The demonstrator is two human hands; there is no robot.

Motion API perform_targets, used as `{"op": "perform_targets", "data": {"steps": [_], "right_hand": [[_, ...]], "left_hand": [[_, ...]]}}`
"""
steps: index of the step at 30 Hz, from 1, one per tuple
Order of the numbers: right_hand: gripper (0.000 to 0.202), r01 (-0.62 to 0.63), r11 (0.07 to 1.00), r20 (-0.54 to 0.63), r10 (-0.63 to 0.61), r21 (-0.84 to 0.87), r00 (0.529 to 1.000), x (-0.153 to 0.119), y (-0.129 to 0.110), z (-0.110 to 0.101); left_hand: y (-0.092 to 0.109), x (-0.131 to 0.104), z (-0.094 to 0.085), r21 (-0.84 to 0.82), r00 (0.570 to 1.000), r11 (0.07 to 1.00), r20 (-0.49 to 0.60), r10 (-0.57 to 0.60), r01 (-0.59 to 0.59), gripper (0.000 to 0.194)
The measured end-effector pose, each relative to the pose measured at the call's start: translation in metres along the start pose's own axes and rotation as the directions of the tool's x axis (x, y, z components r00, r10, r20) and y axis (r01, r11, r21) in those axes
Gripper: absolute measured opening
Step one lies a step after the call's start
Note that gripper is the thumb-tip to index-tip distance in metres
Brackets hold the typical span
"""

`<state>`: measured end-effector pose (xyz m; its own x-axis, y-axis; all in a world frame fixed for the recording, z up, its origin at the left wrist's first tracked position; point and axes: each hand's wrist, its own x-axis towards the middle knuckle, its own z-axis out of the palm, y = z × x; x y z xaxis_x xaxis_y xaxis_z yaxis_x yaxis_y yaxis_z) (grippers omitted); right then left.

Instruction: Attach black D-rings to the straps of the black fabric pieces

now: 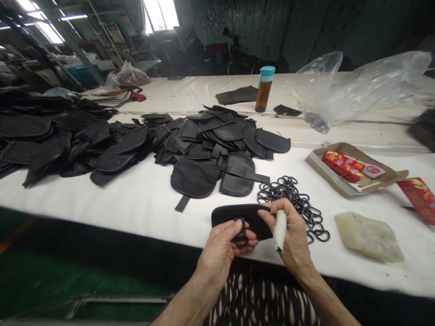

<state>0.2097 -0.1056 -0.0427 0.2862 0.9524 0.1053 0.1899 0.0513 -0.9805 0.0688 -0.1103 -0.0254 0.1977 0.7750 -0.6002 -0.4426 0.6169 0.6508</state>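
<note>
Left grip (219, 244): closed, thumb pressing a short black strap (242, 233) against the fingers; black ring (241, 243) at the strap's lower end. Right grip (295, 233): narrow, thumb and fingers pinching the right end of a black rounded panel (253, 217); one finger wears a whitish wrap. Panel is at the near edge of the worktop (136, 206), with the strap in front of its face.

Positions relative to the panel:
- Just beyond, to the right: loose pile of black D-shaped rings (288, 192), partly hidden by the right grip.
- Right: pale translucent block (369, 237), lying flat.
- Farther right, beyond: open cardboard box (396, 176) containing red packets (343, 165).
- Beyond, reaching left: heap of black panels (231, 129), overlapping, some with straps.
- Well beyond: teal-lidded bottle (265, 90), upright, brown contents.
- Far right, beyond: clear plastic bag (374, 90), crumpled.
</note>
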Motion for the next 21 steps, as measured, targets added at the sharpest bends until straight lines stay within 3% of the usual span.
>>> {"op": "perform_targets", "data": {"steps": [8, 13, 16, 21], "right_hand": [[0.023, -0.051, 0.996, -0.002, 0.051, 0.075, 0.999, -0.001, -0.003, -0.006], [0.032, -0.093, 0.988, 0.020, 0.092, 0.126, 0.996, 0.000, -0.016, -0.040], [0.033, -0.047, 0.999, 0.021, 0.047, 0.023, 0.999, -0.005, -0.023, -0.071], [0.046, 0.039, 0.932, -0.071, -0.069, -0.361, 0.995, -0.017, -0.024, -0.110]], "left_hand": [[-0.003, -0.002, 0.004, -0.033, 0.999, 0.999, -0.025, 0.020, -0.021, 0.016], [-0.002, -0.001, 0.008, -0.012, 1.000, 1.000, 0.005, 0.027, -0.027, 0.017], [-0.003, 0.002, 0.014, 0.006, 1.000, 1.000, 0.023, 0.015, -0.015, 0.016], [-0.005, 0.011, 0.025, 0.043, 0.999, 0.999, 0.043, -0.003, 0.001, 0.015]]}}
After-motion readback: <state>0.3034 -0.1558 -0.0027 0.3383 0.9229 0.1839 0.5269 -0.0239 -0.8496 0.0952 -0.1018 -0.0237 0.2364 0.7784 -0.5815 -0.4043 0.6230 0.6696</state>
